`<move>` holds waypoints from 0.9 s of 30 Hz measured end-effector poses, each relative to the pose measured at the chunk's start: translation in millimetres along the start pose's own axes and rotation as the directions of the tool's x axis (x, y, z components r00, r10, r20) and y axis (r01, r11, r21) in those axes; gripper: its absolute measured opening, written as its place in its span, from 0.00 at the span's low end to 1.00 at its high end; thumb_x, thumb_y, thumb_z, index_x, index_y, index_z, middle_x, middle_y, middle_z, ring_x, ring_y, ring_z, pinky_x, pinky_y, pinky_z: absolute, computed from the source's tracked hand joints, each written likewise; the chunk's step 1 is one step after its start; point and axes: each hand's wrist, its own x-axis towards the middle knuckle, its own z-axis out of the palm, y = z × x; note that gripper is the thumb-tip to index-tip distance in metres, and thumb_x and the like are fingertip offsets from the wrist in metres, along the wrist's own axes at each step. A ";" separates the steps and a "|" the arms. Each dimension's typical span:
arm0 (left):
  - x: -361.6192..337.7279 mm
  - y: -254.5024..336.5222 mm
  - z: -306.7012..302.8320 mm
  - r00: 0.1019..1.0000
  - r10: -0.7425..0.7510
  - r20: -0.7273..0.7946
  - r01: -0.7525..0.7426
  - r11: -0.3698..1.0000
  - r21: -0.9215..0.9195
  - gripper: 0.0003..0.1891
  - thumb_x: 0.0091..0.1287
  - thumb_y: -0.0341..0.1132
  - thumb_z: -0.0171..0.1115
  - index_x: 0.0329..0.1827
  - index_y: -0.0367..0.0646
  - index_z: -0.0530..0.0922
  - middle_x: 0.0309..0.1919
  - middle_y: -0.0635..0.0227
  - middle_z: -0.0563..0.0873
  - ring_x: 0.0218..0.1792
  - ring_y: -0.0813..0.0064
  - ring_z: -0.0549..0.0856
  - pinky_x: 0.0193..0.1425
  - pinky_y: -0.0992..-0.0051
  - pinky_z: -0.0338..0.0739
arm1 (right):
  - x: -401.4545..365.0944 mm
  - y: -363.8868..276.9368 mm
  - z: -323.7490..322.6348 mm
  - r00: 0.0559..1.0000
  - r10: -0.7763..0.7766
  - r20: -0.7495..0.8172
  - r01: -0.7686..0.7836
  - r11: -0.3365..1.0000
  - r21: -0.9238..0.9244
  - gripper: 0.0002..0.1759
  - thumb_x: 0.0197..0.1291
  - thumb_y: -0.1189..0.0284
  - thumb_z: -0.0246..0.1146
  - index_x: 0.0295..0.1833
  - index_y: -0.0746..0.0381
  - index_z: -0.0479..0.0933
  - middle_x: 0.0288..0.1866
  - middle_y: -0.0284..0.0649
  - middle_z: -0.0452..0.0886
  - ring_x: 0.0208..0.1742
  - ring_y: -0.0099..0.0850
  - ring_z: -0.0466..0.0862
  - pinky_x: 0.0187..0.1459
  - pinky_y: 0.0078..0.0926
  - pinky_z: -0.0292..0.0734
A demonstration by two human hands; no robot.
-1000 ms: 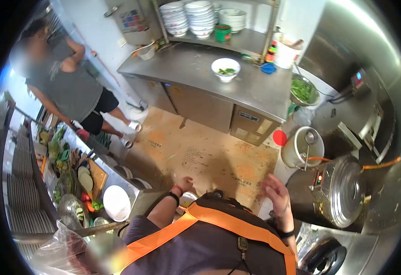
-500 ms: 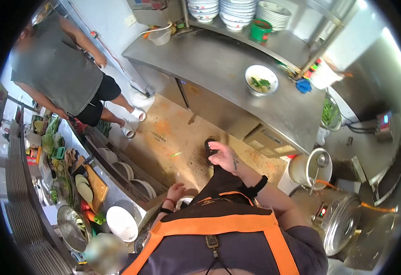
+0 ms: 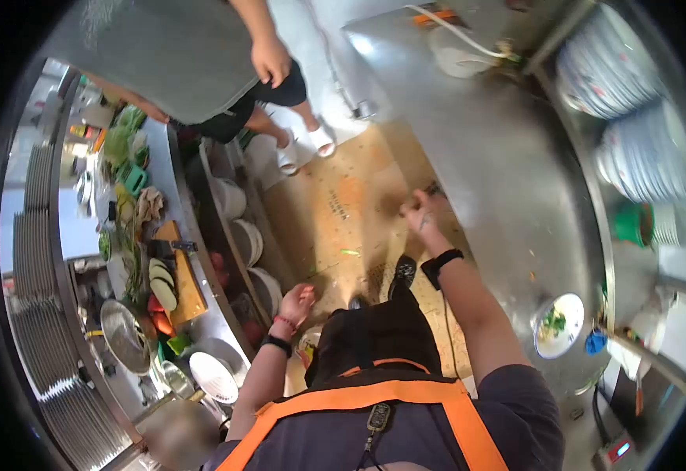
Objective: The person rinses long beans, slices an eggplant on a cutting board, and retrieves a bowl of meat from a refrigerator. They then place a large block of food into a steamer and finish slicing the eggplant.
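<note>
My left hand (image 3: pixel 297 304), with a red band and a dark strap at the wrist, hangs in the air beside the left counter's lower shelf. Its fingers are loosely bent, with nothing visible in them. My right hand (image 3: pixel 421 217) is held over the floor, close to the front edge of the steel counter (image 3: pixel 507 204). The fingers are slightly blurred and look apart, with no object showing between them. A dark band circles that wrist. On the steel counter, away from both hands, stands a white bowl (image 3: pixel 569 310) of food with green leaves.
Another person (image 3: pixel 170 71) stands ahead at the left. The left counter bears a cutting board (image 3: pixel 192 294) with a knife (image 3: pixel 174 246), a metal bowl (image 3: pixel 121 330) and a white basket (image 3: pixel 214 377). Stacked bowls (image 3: pixel 609 63) fill the right shelf. Stained cardboard (image 3: pixel 343 208) covers the floor.
The view has turned right and moved nearer the other person, whose arm hangs lower in front. My right hand has moved forward beside the steel counter; the bowl now appears farther back on the right.
</note>
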 end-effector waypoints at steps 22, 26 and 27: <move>251.3 201.8 -45.8 0.844 0.310 0.438 -0.355 0.935 0.023 0.22 0.63 0.33 0.61 0.60 0.39 0.71 0.50 0.57 0.80 0.46 0.68 0.83 0.53 0.71 0.77 | 16.9 35.0 185.2 0.925 0.373 -0.075 -0.239 0.721 0.650 0.23 0.52 0.61 0.66 0.51 0.60 0.73 0.44 0.45 0.74 0.49 0.39 0.70 0.55 0.35 0.67; 255.9 211.8 -30.9 0.787 0.468 0.401 -0.606 0.709 0.362 0.46 0.58 0.42 0.69 0.73 0.36 0.48 0.68 0.46 0.59 0.67 0.52 0.64 0.69 0.62 0.63 | -71.2 -151.0 194.7 0.875 -0.202 0.441 0.076 0.955 0.287 0.23 0.54 0.69 0.64 0.56 0.59 0.70 0.51 0.49 0.74 0.58 0.45 0.72 0.58 0.39 0.69; 262.2 213.6 -34.1 0.800 0.486 0.351 -0.598 0.687 0.413 0.48 0.57 0.40 0.69 0.73 0.36 0.47 0.68 0.45 0.58 0.68 0.50 0.63 0.70 0.61 0.61 | -76.4 -174.3 191.9 0.759 -0.389 0.521 0.188 0.898 0.397 0.23 0.54 0.71 0.63 0.57 0.59 0.70 0.53 0.50 0.74 0.60 0.47 0.73 0.59 0.40 0.69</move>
